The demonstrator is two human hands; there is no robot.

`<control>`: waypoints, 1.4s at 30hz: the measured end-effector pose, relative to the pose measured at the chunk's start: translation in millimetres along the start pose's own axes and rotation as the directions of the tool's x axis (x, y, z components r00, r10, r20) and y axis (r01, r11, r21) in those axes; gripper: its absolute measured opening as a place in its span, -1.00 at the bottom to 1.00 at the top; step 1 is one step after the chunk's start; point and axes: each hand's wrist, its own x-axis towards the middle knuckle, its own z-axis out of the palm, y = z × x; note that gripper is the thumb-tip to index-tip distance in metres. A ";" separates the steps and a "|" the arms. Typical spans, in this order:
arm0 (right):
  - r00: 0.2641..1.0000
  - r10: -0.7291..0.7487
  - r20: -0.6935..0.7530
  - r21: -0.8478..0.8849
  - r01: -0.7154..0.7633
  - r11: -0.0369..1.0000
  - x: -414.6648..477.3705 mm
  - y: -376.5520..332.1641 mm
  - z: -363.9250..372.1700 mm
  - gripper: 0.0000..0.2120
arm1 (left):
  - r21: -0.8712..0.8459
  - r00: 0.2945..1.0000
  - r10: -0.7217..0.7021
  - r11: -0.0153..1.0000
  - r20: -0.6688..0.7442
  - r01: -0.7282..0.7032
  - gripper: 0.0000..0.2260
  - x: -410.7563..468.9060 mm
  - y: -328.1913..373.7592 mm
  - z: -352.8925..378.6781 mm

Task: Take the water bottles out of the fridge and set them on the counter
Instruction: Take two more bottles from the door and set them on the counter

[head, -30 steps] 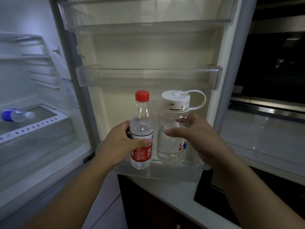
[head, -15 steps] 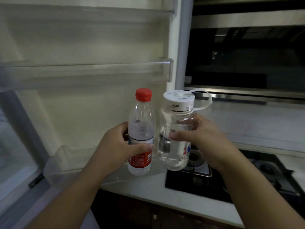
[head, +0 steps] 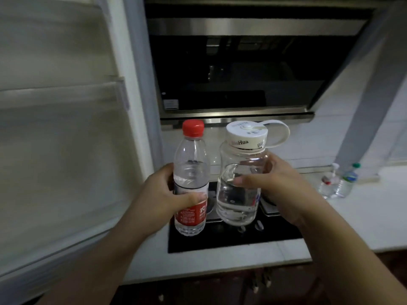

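Left hand (head: 158, 194) wrapped round red-capped bottle (head: 191, 179); right hand (head: 279, 186) gripped white-lidded jug (head: 241, 179); both held upright above black hob (head: 233, 236).

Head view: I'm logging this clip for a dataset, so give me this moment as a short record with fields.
left hand: left hand wrapped around red-capped bottle, held upright
right hand: right hand gripping wide-mouth bottle with white lid, upright, part full of water
position: both bottles held in the air above the black stovetop
fridge door: open, at left
counter: white; two small bottles already stand at right
task stage: bottles out of fridge, not yet set down
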 end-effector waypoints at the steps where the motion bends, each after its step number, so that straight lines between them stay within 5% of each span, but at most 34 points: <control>1: 1.000 -0.001 -0.026 -0.001 0.001 1.000 -2.1 -0.1 -12.3 -0.47 | -0.012 1.000 0.005 1.000 0.013 -0.005 -0.52 6.4 1.7 10.3; 8: 0.981 -0.023 -0.192 0.018 0.027 0.999 -12.4 11.5 -105.2 -0.42 | -0.113 0.994 0.030 0.993 0.104 -0.018 -0.38 52.0 17.3 89.7; 15: 0.956 -0.037 -0.290 0.040 0.051 0.998 -31.8 37.9 -206.1 -0.34 | -0.118 0.974 0.033 0.993 0.223 -0.007 -0.53 85.2 36.8 186.5; 29: 0.850 0.048 -0.524 0.025 -0.041 0.999 -108.5 83.9 -379.2 -0.34 | -0.225 0.897 0.080 0.974 0.434 0.022 -0.48 111.6 84.1 400.1; 42: 0.601 0.111 -0.791 0.047 -0.121 0.991 -169.1 113.8 -474.8 -0.35 | -0.264 0.723 0.200 0.964 0.661 -0.025 -0.50 133.3 109.7 550.9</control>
